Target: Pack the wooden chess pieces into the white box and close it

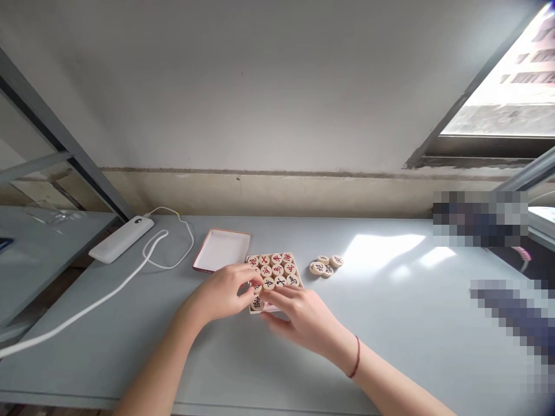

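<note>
Left hand (221, 292), right hand (303, 320) | on xiangqi pieces (277, 268) | in shallow box (272, 254)

The left forearm (160, 364) and right forearm (399, 384) reach in from the bottom of the view and converge. The left hand (221, 293) curls, fingers bent forward, while the right hand (303, 318) angles across, its fingertips (271, 293) just beside the left's. A thin red cord (356, 357) circles the right wrist.

Two hands (221, 292) (303, 323), four loose xiangqi pieces (325, 266), one filled box (252, 307), one box lid (221, 249), one power bank (121, 239)
</note>
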A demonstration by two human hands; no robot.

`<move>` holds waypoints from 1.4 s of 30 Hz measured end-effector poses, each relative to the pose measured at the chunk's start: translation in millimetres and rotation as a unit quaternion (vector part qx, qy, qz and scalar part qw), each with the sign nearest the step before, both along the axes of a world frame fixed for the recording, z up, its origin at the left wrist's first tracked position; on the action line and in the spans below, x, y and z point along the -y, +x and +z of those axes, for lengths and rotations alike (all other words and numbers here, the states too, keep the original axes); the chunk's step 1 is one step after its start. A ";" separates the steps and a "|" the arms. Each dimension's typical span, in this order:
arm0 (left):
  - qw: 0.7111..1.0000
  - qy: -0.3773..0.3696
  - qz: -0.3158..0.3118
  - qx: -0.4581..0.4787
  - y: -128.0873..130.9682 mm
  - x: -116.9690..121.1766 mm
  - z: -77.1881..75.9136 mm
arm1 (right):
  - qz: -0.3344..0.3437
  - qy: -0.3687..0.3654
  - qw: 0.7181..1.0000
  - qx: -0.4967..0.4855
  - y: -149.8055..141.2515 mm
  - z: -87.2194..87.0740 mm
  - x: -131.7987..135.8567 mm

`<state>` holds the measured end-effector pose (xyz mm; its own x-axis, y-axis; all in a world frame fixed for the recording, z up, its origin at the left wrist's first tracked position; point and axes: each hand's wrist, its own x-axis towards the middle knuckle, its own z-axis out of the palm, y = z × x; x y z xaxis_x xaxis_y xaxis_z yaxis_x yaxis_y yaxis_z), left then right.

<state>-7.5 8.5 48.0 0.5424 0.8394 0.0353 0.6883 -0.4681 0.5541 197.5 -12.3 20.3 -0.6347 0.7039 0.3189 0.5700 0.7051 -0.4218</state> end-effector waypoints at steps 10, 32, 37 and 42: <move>1.000 0.021 0.016 0.015 7.0 -2.2 -1.5 | -0.238 -0.122 0.950 0.163 66.6 18.6 -36.1; 0.978 0.198 0.009 0.068 34.2 4.4 -18.7 | -0.090 -0.251 0.942 -0.203 24.7 15.3 -17.3; 0.979 0.192 -0.001 0.071 34.6 3.7 -20.7 | -0.090 -0.276 0.929 -0.230 19.4 13.8 -14.1; 0.990 0.126 -0.025 0.063 29.8 4.5 -12.7 | -0.113 -0.265 0.925 -0.246 23.7 15.7 -16.1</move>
